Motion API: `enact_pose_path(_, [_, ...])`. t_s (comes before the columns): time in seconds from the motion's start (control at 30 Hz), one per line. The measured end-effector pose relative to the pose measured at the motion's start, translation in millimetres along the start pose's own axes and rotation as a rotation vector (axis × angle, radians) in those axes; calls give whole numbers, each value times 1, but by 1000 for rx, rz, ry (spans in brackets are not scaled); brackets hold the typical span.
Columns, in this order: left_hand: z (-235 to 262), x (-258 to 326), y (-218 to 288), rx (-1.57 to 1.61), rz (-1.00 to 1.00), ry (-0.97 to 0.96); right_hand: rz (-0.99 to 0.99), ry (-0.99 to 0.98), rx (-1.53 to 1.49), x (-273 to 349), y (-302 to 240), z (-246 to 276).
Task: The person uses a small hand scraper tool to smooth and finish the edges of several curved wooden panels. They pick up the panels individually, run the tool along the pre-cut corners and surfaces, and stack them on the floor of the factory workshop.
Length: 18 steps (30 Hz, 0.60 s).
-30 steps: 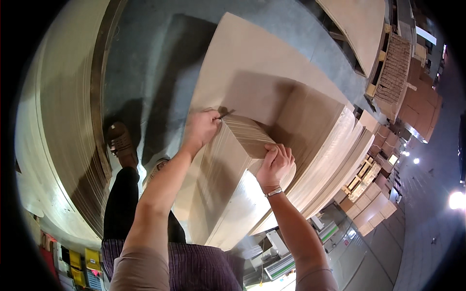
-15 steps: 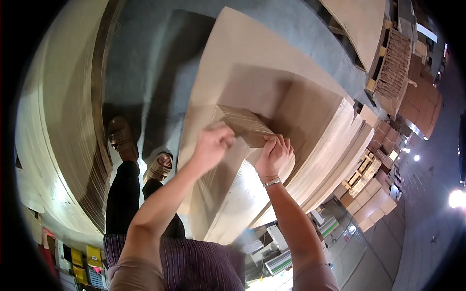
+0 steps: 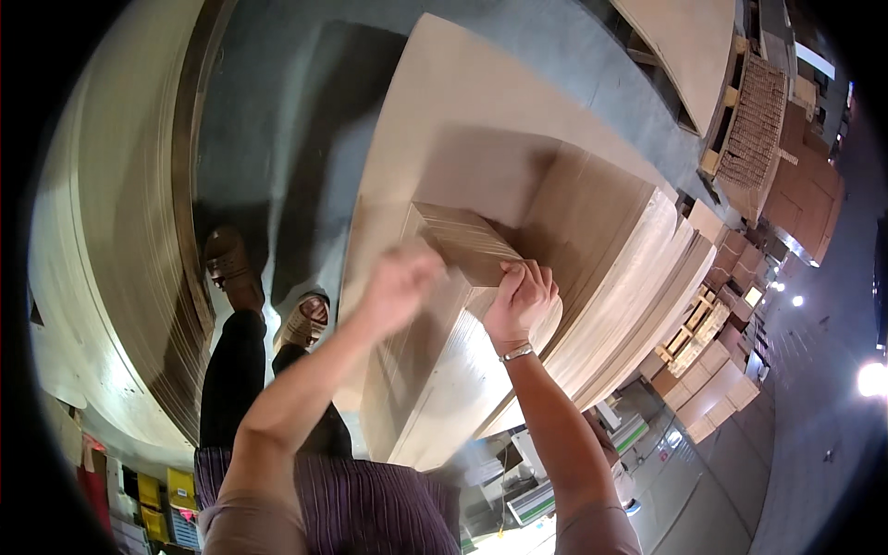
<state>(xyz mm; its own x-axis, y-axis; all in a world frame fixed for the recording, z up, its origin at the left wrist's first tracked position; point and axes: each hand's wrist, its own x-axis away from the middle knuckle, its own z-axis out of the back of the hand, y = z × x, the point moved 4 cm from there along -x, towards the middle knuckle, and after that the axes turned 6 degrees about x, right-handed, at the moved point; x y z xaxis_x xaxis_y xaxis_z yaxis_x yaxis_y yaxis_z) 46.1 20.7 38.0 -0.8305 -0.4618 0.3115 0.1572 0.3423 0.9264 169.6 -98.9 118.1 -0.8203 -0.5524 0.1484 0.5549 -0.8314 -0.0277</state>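
A block of stacked pale wooden boards (image 3: 465, 242), its layered edges showing, stands in front of me. My right hand (image 3: 523, 301), with a bracelet at the wrist, has its fingers curled over the block's far right corner. What its fingertips press on is partly hidden. Close by, my left hand (image 3: 404, 277) is at the block's left edge, smeared by motion, so its fingers cannot be made out. The block's smooth face (image 3: 462, 370) shines between my forearms. Beneath lies a broad wooden sheet (image 3: 435, 92).
A taller pile of boards (image 3: 601, 199) rises right of the block. Another large stack of sheets (image 3: 129, 231) stands at the left, beyond my feet. Cardboard boxes (image 3: 708, 393) and a wooden pallet (image 3: 689, 328) are farther right. Grey floor (image 3: 277, 74) shows between the stacks.
My left hand is more blurred than before and has shifted slightly down and left. The right hand keeps its place at the block's corner.
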Motion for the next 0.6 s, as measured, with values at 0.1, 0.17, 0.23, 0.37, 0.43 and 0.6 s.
enact_pose_path(0.1, [36,-40,-101,-160,231,139,14,40,-42,-2,-12,-4])
enact_pose_path(0.17, [34,-54,-104,-311,223,147,11,52,-45,-1,-10,-4])
enact_pose_path(0.23, [22,-58,-106,-469,291,101,3,19,-24,-2,-4,0])
enact_pose_path(0.37, [27,-58,-118,-293,205,107,0,38,-19,-5,-5,0])
enact_pose_path(0.43, [35,-63,-127,-517,164,114,7,48,-26,-1,-7,-1])
enact_pose_path(0.6, [33,-63,-119,-237,382,-84,35,38,-4,-5,-7,1])
